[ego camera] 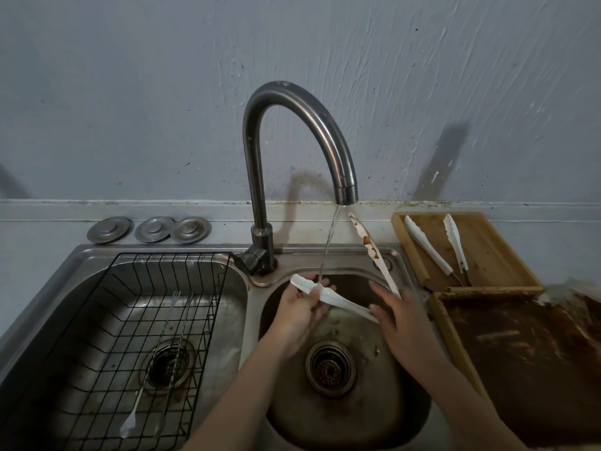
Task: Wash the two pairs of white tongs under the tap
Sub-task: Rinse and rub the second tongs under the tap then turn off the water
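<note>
Water runs from the curved tap into the right sink basin. One pair of white tongs is spread wide over this basin. Its lower arm lies under the stream across the fingers of my left hand, which curl around it. Its upper arm, smeared with brown sauce, points up toward the tap. My right hand holds the hinge end of these tongs. The second pair of white tongs lies open on a wooden tray to the right.
A black wire rack sits in the left basin with two long spoons in it. Three metal sink plugs lie on the back ledge. A second wooden tray, smeared with brown sauce, stands at the front right.
</note>
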{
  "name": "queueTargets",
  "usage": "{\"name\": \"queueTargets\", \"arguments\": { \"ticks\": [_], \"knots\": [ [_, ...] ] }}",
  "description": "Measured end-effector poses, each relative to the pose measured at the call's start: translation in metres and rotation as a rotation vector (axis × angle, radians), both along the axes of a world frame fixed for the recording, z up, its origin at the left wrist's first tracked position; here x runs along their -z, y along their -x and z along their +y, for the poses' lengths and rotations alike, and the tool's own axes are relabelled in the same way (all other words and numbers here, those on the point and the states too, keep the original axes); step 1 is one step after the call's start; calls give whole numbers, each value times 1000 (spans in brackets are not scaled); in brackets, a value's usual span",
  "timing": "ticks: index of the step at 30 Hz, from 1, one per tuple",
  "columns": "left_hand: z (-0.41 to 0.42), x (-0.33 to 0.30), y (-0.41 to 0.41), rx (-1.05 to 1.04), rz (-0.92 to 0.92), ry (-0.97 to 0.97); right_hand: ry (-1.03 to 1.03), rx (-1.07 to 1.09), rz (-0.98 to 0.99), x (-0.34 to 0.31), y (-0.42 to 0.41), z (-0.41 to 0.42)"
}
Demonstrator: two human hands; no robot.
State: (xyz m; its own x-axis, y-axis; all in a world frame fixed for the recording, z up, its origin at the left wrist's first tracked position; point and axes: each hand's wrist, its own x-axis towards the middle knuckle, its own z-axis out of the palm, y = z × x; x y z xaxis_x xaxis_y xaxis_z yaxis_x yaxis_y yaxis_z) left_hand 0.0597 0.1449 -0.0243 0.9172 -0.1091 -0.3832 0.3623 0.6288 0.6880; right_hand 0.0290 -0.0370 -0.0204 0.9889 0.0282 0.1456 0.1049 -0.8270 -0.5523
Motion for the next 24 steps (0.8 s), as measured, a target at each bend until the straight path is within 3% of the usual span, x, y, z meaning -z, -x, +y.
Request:
{"name": "queueTargets", "arguments": {
  "ticks": [6, 12, 20, 24],
  "knots": [
    [-11, 2, 8, 102, 146, -105, 99, 78, 5, 2, 4, -18],
    [-6, -3, 7, 29, 252, -223, 66, 49, -32, 4, 3, -15],
    [-18, -6, 0, -248, 281, 19, 50, 19, -55, 5, 3, -1],
    [-22, -6, 4, -239, 244, 123, -7, 78, -50, 1, 2, 1]
  ]
}}
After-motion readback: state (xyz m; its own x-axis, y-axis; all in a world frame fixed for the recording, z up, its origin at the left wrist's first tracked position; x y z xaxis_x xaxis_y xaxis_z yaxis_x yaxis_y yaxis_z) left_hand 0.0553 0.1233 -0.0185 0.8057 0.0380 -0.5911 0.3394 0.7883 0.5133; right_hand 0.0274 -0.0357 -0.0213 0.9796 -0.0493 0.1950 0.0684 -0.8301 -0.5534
